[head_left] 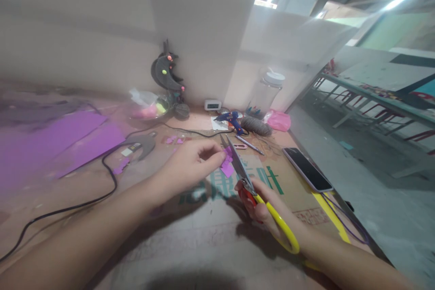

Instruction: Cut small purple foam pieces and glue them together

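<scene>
My left hand [194, 161] pinches a small purple foam piece [227, 164] above the cardboard-covered table [204, 231]. My right hand [263, 206] is closed on yellow-and-red handled scissors [243, 172]. Their blades are apart and point up and away, with the foam piece lying against them. Small purple scraps [175, 140] lie on the table beyond my left hand.
Purple foam sheets [64, 140] lie at the left, a black cable [108, 172] crosses the table. At the back are a blue glue gun [233, 120], a ball of twine [256, 125], a pink bag [279, 121], a plastic jar [268, 93] and a dark crescent ornament [166, 72]. A phone [307, 169] lies near the right edge.
</scene>
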`<move>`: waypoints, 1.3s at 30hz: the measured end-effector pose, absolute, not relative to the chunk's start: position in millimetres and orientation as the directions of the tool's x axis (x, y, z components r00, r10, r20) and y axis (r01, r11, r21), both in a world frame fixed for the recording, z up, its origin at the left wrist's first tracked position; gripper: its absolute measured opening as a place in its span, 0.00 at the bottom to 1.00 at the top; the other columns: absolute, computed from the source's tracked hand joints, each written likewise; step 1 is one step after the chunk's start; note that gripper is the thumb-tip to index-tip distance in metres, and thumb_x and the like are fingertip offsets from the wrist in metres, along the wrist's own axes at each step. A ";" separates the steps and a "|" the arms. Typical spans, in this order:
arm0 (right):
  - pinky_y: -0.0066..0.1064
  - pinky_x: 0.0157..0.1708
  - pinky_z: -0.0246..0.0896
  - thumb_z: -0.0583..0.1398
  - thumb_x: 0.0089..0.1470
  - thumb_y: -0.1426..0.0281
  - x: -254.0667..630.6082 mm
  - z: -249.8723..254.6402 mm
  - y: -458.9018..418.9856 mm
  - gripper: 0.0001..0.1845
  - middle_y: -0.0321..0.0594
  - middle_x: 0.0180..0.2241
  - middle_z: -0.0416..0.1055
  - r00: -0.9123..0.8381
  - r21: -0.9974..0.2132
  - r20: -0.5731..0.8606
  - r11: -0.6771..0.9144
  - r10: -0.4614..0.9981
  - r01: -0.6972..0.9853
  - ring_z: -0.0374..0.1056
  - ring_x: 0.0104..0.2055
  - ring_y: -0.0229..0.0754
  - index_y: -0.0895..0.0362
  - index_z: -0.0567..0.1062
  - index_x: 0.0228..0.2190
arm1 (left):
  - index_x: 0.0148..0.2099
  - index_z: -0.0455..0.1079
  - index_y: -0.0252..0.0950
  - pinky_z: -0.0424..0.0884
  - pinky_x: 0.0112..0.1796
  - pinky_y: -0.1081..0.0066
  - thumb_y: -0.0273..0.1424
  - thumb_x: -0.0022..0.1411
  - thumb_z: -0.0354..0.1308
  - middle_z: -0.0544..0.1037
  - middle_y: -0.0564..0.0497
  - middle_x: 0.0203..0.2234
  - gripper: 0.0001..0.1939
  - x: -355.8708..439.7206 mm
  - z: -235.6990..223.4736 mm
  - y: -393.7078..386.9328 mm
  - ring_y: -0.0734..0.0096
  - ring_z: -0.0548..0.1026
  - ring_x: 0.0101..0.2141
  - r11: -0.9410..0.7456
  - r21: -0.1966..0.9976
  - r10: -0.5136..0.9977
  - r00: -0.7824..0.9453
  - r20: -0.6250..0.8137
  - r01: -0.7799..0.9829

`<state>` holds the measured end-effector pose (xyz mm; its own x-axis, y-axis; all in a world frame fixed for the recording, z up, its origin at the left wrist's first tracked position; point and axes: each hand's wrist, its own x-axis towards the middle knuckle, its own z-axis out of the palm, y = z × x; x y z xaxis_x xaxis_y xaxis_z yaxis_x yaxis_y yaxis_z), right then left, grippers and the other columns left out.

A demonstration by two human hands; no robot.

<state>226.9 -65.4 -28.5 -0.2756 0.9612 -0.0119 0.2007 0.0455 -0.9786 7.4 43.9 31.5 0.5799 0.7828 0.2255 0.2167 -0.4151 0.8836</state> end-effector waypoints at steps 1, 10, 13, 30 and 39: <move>0.25 0.20 0.44 0.55 0.47 0.32 227.5 -29.5 -64.9 0.43 0.34 0.28 0.55 -0.281 -0.977 -0.010 0.051 0.960 0.209 0.46 0.26 0.34 0.56 0.68 0.45 | 0.31 0.72 0.35 0.63 0.29 0.75 0.33 0.64 0.55 0.75 0.56 0.25 0.11 7.3 32.1 44.1 0.75 0.71 0.28 -0.415 0.883 0.784 0.578 0.226 0.218; 0.25 0.20 0.46 0.55 0.49 0.33 230.5 -36.0 -62.7 0.41 0.35 0.29 0.56 -0.302 -0.969 0.036 0.108 0.953 0.224 0.49 0.26 0.35 0.56 0.69 0.44 | 0.30 0.70 0.36 0.64 0.31 0.74 0.34 0.65 0.55 0.75 0.56 0.25 0.11 4.7 37.8 42.7 0.74 0.71 0.29 -0.382 0.900 0.804 0.555 0.213 0.209; 0.25 0.20 0.45 0.55 0.47 0.32 229.0 -35.6 -63.8 0.43 0.34 0.29 0.56 -0.270 -0.975 0.010 0.069 0.963 0.210 0.48 0.26 0.34 0.56 0.69 0.45 | 0.32 0.72 0.36 0.65 0.31 0.73 0.36 0.65 0.56 0.75 0.55 0.26 0.12 6.9 35.7 42.8 0.73 0.71 0.29 -0.366 0.906 0.806 0.559 0.195 0.212; 0.27 0.22 0.45 0.52 0.53 0.35 220.5 -30.5 -66.5 0.38 0.32 0.29 0.55 -0.333 -0.984 0.110 0.149 0.937 0.096 0.47 0.24 0.33 0.53 0.64 0.48 | 0.31 0.66 0.35 0.67 0.34 0.72 0.36 0.64 0.58 0.73 0.54 0.27 0.12 19.6 20.5 37.8 0.73 0.71 0.30 -0.218 0.976 0.792 0.585 0.172 0.008; 0.28 0.23 0.46 0.52 0.52 0.33 216.8 -32.4 -65.1 0.39 0.32 0.28 0.54 -0.309 -0.983 0.134 0.165 0.942 0.076 0.46 0.24 0.34 0.54 0.64 0.47 | 0.32 0.68 0.35 0.68 0.35 0.74 0.34 0.63 0.59 0.73 0.55 0.27 0.09 23.5 18.2 32.3 0.74 0.71 0.31 -0.205 0.978 0.781 0.598 0.181 -0.028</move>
